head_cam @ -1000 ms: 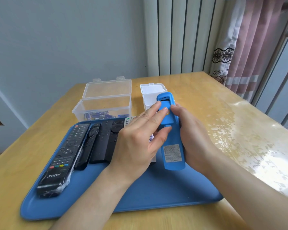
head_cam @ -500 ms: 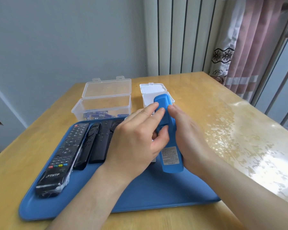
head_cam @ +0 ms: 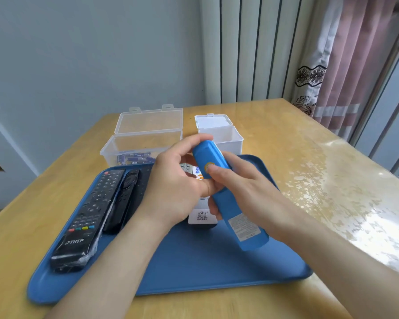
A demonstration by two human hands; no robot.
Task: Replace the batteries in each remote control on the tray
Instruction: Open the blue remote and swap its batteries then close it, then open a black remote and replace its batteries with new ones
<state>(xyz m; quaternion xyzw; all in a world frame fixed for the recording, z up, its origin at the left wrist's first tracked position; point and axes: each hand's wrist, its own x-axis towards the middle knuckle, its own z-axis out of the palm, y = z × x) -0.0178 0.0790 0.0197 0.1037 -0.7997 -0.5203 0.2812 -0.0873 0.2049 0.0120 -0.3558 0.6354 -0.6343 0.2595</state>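
- Over the blue tray (head_cam: 194, 270), we have both hands up on the blue remote (head_cam: 230, 208), lifted clear of the tray surface and tilted, far end raised, near end dipping to the right.
- Our left hand (head_cam: 175, 187) curls round the raised end: its index finger (head_cam: 194, 140) hooks over the top and its thumb presses the remote's side.
- Our right hand (head_cam: 251, 192) wraps the middle of the body, fingers tucked under it, thumb (head_cam: 217, 169) planted flat on a round yellowish spot.
- A white label shows on the remote's lower end, print too small to read.
- Under the hands on the tray lies a white remote (head_cam: 199, 217), mostly covered.
- To the left on the tray, a black remote marked THTF (head_cam: 88, 217) sits in clear wrap, with another black remote (head_cam: 122, 199) just beside it.
- Behind the tray on the wooden table (head_cam: 309, 157), a clear box (head_cam: 145, 139) stands with its lid open and batteries (head_cam: 136, 157) inside.
- Just to its right, a white box (head_cam: 228, 139) stands open too; we cannot tell what it holds.
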